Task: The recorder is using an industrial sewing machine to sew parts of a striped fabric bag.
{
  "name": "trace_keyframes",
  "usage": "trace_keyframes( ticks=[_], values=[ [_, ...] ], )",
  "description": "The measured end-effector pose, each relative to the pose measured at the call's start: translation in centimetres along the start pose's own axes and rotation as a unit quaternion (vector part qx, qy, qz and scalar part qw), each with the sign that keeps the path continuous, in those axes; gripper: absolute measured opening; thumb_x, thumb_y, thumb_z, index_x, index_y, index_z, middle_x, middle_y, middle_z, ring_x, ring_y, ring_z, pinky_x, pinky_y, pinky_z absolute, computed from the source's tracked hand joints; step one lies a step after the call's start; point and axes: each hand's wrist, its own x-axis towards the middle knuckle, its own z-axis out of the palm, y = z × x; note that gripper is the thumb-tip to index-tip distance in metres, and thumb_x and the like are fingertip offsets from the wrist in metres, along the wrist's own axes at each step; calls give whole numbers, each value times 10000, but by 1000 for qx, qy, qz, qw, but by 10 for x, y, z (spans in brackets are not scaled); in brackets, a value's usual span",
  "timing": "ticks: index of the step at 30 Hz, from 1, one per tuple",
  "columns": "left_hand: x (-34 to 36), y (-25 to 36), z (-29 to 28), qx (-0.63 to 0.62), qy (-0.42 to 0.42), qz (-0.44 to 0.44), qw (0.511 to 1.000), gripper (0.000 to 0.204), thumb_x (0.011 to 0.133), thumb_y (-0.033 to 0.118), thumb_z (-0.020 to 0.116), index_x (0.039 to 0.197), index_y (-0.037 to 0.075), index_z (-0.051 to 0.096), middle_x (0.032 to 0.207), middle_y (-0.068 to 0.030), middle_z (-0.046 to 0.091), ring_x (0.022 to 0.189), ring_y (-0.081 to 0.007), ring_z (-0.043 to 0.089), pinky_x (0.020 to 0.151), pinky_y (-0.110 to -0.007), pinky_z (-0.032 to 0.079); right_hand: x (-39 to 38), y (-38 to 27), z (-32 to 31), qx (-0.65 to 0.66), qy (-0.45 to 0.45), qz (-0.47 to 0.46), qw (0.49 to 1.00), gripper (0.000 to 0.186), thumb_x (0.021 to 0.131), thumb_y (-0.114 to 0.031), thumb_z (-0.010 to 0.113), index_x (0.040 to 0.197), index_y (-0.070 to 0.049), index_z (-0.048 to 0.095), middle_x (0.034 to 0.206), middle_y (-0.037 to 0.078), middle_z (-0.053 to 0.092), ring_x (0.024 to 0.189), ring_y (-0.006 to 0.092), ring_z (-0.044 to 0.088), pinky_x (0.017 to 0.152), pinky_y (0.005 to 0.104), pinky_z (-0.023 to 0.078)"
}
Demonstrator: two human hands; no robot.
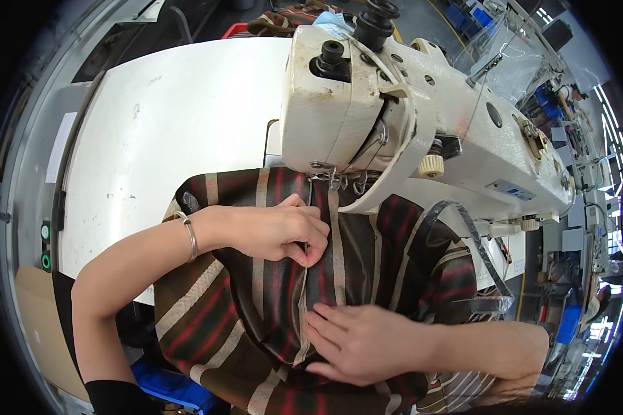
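Note:
A dark striped fabric (208, 318) with beige and red bands lies in front of an industrial sewing machine (339, 104) and hangs over the table's near edge. Its far end reaches under the needle area. My left hand (287, 232), with a metal bangle at the wrist, pinches the fabric along a light seam line running toward the needle. Nearer to me, my right hand (363, 342) lies on the fabric with fingers apart, its fingertips beside that same seam.
The white tabletop (166, 104) stretches left of the machine. A green-and-black switch (46, 245) sits at the far left edge. Something blue (173, 387) shows below the table. More striped fabric (294, 17) lies in a red container behind the machine.

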Motion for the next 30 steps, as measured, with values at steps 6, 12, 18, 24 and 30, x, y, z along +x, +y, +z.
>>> trace_keyframes(
  ticks=[6, 12, 18, 24, 30],
  values=[
    [7, -1, 0, 1, 13, 7, 1000, 49, 777, 33, 646, 804, 71, 630, 816, 6, 565, 897, -182, 495, 924, -371, 260, 16, 40, 13, -206, -22, -13, 978, 237, 709, -144, 612, 846, 49, 628, 870, 106, 587, 747, 224, 576, 674, 293, 495],
    [12, 2, -14, 44, 16, 33, 998, 27, 741, 34, 665, 749, 49, 644, 832, -19, 597, 948, -217, 516, 906, -389, 315, 26, 37, 19, -403, -44, -135, 904, 194, 692, -183, 584, 679, -6, 662, 660, 72, 600, 724, 253, 559, 674, 345, 440],
    [8, -4, -19, 148, 93, 68, 982, 37, 733, 39, 653, 728, 24, 620, 832, -41, 594, 951, -261, 515, 838, -384, 436, 29, 32, 32, -405, -65, -84, 908, 320, 690, -203, 581, 808, 69, 702, 790, 191, 683, 800, 354, 669, 718, 390, 546],
    [15, 2, -24, 124, 43, 10, 991, 63, 743, -12, 608, 721, 33, 571, 818, -60, 555, 931, -264, 506, 804, -380, 444, 27, 32, 26, -403, -89, -77, 908, 383, 648, -211, 599, 839, 107, 695, 820, 252, 678, 805, 380, 684, 696, 392, 581],
    [15, 8, -19, 118, 8, -54, 991, 113, 735, -56, 568, 712, 32, 501, 817, -66, 538, 917, -265, 497, 765, -366, 443, 20, 41, 44, -292, -3, -56, 955, 311, 655, -185, 584, 752, 103, 649, 832, 286, 645, 822, 392, 676, 707, 406, 571]
  ],
)
